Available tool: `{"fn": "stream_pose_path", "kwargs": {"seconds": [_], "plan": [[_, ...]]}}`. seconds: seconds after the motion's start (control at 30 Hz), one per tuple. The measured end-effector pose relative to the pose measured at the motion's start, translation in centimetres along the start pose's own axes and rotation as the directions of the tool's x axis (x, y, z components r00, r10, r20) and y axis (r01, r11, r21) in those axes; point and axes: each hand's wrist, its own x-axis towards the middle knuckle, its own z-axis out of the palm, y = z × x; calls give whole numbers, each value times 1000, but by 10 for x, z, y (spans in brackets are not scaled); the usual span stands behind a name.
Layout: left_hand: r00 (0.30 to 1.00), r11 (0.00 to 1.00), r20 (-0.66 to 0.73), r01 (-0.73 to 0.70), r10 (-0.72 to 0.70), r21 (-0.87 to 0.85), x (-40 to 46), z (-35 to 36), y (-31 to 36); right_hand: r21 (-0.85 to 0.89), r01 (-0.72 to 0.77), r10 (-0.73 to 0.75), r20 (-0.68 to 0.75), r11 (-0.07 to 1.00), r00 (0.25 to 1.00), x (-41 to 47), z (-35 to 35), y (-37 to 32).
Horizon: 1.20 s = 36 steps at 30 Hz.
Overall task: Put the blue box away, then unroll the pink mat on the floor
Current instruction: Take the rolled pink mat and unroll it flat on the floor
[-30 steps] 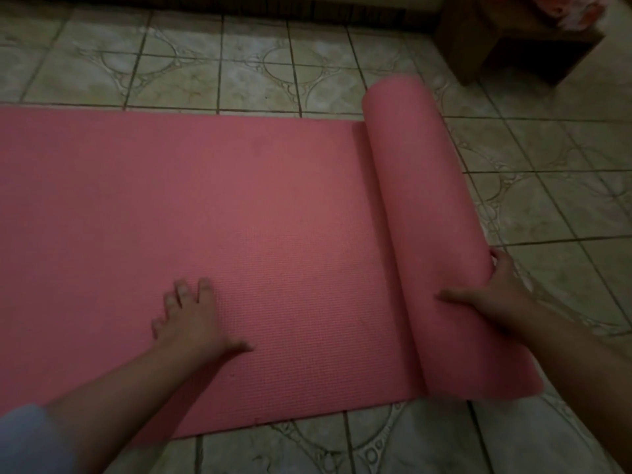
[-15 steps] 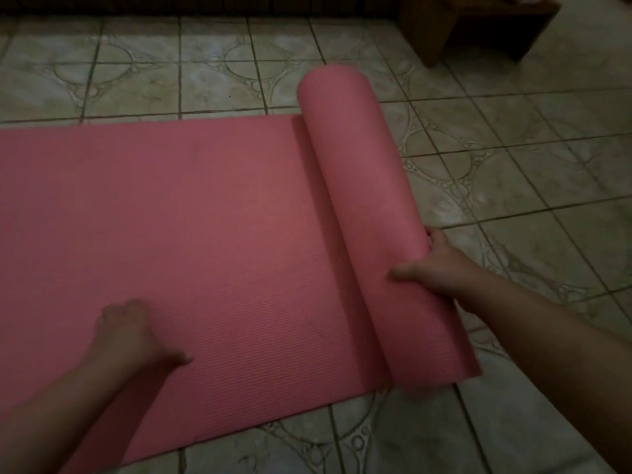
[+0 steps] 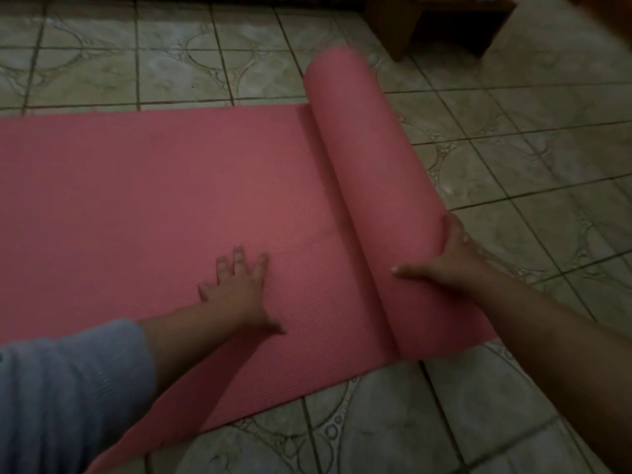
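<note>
Since the earlier frame, my left hand (image 3: 236,289) has moved toward the roll and uncurled, and it now lies flat with fingers (image 3: 238,255) spread wide, pressing the unrolled part of the pink mat (image 3: 154,200) at lower centre of the frame. My right hand (image 3: 448,258) grips the rolled part (image 3: 372,186) near its lower end, thumb lying across the top of the roll and fingers curled round its right side. I see the mat spread flat over the tiled floor (image 3: 533,165) from the left edge of the frame to the centre, with the remaining roll running from upper centre down to lower right. A grey sleeve (image 3: 68,388) fills the lower left corner. A dark wooden piece of furniture (image 3: 441,25) stands at upper right, well apart from the roll.
</note>
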Motion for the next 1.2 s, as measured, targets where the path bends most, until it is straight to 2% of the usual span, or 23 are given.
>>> {"fn": "stream_pose_path", "kwargs": {"seconds": [0.17, 0.47, 0.6, 0.77, 0.9, 1.03, 1.1, 1.2], "plan": [[1000, 999, -16, 22, -23, -32, 0, 0, -1, 39, 53, -51, -29, 998, 998, 2, -3, 2], [998, 998, -54, 20, -23, -60, 1, 5, -16, -40, 158, -157, 38, 987, 987, -28, 13, -35], [996, 997, -61, 69, -71, -37, -4, 6, -37, -6, 201, -201, 58, 979, 978, -37, 10, -45], [994, 995, -44, 99, -98, 8, -2, 3, -47, 30, 153, -155, 79, 988, 985, -27, -8, -34], [996, 997, -76, 54, -50, 57, -3, -1, -30, 96, 55, -61, 61, 994, 996, -14, -27, -13], [989, 990, -73, -123, 128, 70, 5, 0, -10, -111, 69, -86, -159, 991, 984, -15, -12, -1], [984, 982, -20, -175, 177, 68, 8, 4, 2, -207, 78, -109, -143, 975, 984, -23, 8, -1], [989, 987, 70, -138, 132, 85, 8, 4, 14, -328, 54, -80, -68, 943, 994, -32, 32, -2]]}}
